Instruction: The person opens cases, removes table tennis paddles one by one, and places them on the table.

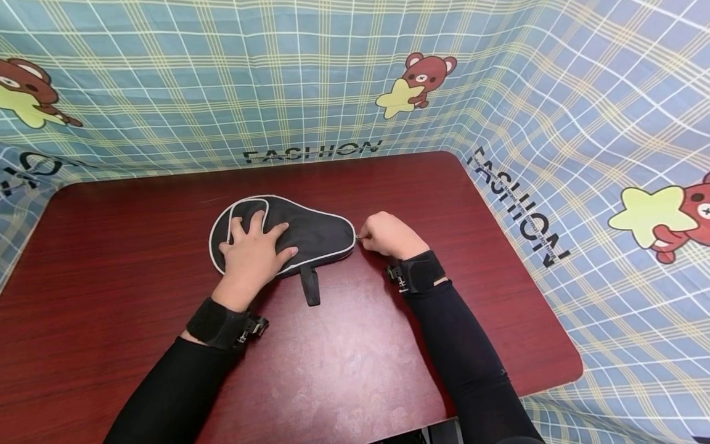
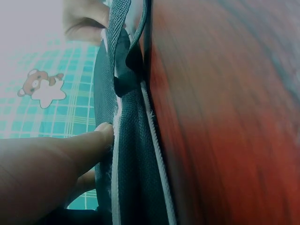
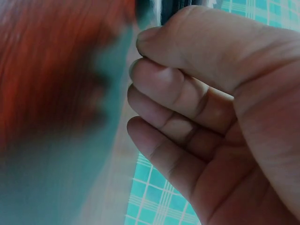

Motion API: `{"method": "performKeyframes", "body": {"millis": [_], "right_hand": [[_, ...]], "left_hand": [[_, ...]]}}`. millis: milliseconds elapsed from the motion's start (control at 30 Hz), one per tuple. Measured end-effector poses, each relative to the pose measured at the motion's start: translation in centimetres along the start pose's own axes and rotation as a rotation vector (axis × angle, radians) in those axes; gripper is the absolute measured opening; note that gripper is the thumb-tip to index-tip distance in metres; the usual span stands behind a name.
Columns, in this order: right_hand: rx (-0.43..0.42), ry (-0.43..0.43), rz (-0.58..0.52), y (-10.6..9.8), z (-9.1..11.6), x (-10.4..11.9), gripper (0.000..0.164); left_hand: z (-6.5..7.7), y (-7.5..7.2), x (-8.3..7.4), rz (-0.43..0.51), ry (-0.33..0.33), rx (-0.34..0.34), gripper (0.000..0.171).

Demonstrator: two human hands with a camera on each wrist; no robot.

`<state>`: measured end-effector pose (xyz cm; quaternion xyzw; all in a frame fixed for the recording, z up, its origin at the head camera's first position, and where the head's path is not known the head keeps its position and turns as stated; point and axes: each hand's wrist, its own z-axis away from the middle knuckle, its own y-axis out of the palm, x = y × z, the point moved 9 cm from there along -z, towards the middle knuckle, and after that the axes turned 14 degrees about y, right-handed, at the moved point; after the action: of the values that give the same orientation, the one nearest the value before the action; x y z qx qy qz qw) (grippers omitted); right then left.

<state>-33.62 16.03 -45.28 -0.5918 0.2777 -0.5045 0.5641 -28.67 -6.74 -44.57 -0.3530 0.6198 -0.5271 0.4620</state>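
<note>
A black table tennis paddle case (image 1: 310, 229) with white piping lies flat on the table, its narrow end to the right. My left hand (image 1: 252, 256) presses on its wide end with the fingers spread. At the tip of the narrow end, my right hand (image 1: 391, 235) pinches the small zipper pull (image 1: 359, 237) between thumb and curled fingers. A black strap (image 1: 310, 285) sticks out from the near side of the case. The left wrist view shows the case's side edge (image 2: 133, 140) close up, with the left thumb on its rim. Fingers hide most of the pull.
The case rests on a dark red wooden table (image 1: 360, 345) with rounded corners. A blue and yellow plaid cloth (image 1: 333, 74) with printed bears hangs behind the table and along its right side.
</note>
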Motion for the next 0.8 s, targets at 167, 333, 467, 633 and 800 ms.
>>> {"method": "performKeyframes", "body": {"millis": [167, 333, 467, 633, 800], "right_hand": [[0.001, 0.004, 0.001, 0.0, 0.1, 0.2, 0.035], [0.003, 0.002, 0.003, 0.0, 0.2, 0.4, 0.036], [0.016, -0.002, 0.010, 0.0, 0.3, 0.6, 0.032], [0.025, -0.005, 0.032, 0.0, 0.5, 1.0, 0.033], [0.015, -0.018, 0.044, -0.2, 0.7, 1.4, 0.041]], "left_hand": [[-0.1, 0.1, 0.1, 0.006, -0.004, 0.006, 0.062], [-0.1, 0.1, 0.2, 0.005, -0.011, 0.012, 0.063], [0.0, 0.1, 0.1, 0.008, -0.014, 0.015, 0.063], [0.0, 0.1, 0.1, 0.014, -0.015, 0.011, 0.062], [0.1, 0.1, 0.0, 0.018, -0.013, 0.006, 0.062]]}}
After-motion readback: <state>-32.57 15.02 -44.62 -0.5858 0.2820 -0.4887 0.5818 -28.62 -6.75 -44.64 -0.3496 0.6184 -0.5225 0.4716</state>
